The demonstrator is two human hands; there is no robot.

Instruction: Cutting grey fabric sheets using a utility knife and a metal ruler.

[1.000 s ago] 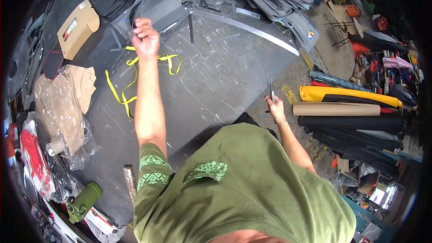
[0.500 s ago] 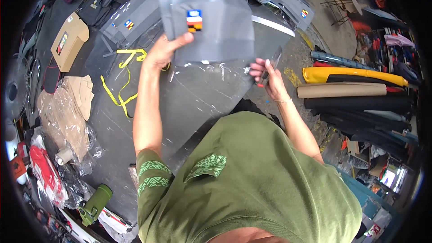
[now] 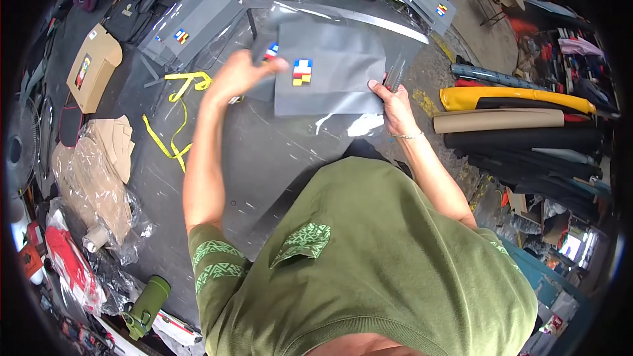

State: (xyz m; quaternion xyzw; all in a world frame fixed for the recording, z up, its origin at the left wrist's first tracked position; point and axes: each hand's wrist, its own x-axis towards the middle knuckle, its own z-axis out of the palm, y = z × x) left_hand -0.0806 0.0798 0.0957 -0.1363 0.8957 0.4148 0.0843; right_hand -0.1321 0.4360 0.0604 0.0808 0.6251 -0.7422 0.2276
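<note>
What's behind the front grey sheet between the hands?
Left of the front grey sheet, what looks like a second sheet with a multicoloured patch shows. Anything further behind is hidden.

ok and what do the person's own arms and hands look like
Both the left hand and right hand are gloveless. The left sleeve is olive green and short, with two light-green bands of triangle pattern; a thin bracelet circles the right wrist.

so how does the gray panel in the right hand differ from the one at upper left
The held panel is gripped at its right edge by the right hand, while the upper-left panel lies untouched. The held panel sits nearly level in view; the upper-left panel slants. Both are gray with a multicolored patch.
</note>
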